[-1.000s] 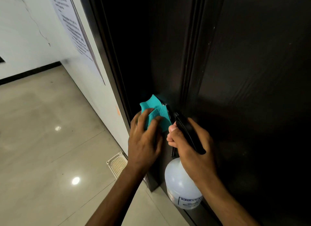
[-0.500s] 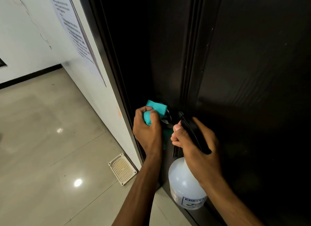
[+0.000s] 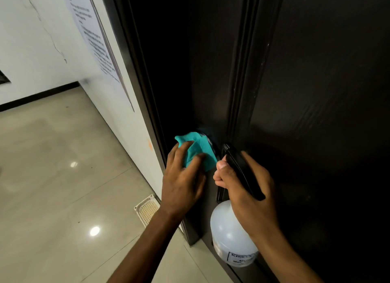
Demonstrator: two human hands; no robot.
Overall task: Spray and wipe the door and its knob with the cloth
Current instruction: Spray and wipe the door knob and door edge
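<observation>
A dark brown door (image 3: 306, 82) fills the right half of the head view. My left hand (image 3: 182, 179) holds a teal cloth (image 3: 200, 150) wrapped over the door knob, which is almost wholly hidden; only a sliver of metal shows at the cloth's right edge. My right hand (image 3: 247, 188) grips the black trigger head of a translucent white spray bottle (image 3: 230, 236), held close to the door just right of the knob. The bottle's nozzle points up toward the knob area.
The dark door frame (image 3: 135, 72) runs down the middle left. A white wall (image 3: 31, 40) with a printed paper notice (image 3: 92, 38) lies left of it. Glossy beige floor tiles (image 3: 52, 166) spread below, with a white floor drain grate (image 3: 146, 209) near the frame's foot.
My left hand turned on the knob with the cloth, from a tight fist half a second ago to fingers spread over the cloth now. The right hand with the bottle stayed about in place.
</observation>
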